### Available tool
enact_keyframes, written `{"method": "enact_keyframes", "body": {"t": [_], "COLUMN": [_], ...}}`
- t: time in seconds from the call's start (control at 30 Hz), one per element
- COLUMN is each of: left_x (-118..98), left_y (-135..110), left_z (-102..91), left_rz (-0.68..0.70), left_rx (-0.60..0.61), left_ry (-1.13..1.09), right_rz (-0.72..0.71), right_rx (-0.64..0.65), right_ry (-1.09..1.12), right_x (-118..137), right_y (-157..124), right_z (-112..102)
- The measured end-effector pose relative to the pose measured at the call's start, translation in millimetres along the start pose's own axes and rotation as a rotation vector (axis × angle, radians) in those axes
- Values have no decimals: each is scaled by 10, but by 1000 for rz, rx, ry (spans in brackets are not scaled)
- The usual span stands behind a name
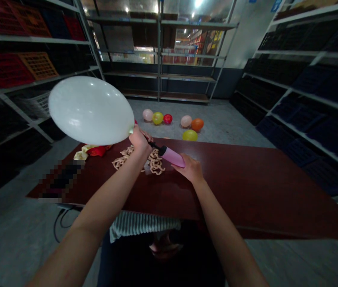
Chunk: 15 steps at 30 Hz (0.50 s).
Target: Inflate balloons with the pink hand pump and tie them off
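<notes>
A large inflated white balloon (90, 109) floats above the left part of the dark red table (246, 179). My left hand (139, 140) is closed on the balloon's neck, pinching it onto the black nozzle of a pink hand pump (171, 156). My right hand (190, 168) is wrapped around the rear end of the pump, just above the table. Beneath the pump lies a heap of beige clips or ties (153, 162).
Uninflated red and yellow balloons (93, 151) lie at the table's left. Several inflated balloons (174, 121) sit on the floor beyond the table. Metal shelving with crates lines both sides and the back. A blurred patch (61, 181) covers something on the table's left edge.
</notes>
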<state>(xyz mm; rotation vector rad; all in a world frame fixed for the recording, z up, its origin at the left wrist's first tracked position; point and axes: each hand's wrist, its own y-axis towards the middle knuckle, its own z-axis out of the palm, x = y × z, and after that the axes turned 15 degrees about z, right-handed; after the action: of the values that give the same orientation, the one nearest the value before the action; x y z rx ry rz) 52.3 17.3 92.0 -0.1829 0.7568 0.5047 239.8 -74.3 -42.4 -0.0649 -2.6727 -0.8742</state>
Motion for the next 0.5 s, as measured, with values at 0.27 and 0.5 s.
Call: {"method": "enact_keyframes", "body": {"t": [0.27,0.5], "left_x": [-709,-625], "left_y": [472,370], "left_z": [-85,74], "left_rz": [62,152], "left_rx": [-44,7], "left_ry": [-1,-24], "right_rz": [-37,5], "right_rx": [-12,-7], "right_ry": [15,41], "right_x": [64,26], "right_y": [4,18], "right_z": [-32,-7]}}
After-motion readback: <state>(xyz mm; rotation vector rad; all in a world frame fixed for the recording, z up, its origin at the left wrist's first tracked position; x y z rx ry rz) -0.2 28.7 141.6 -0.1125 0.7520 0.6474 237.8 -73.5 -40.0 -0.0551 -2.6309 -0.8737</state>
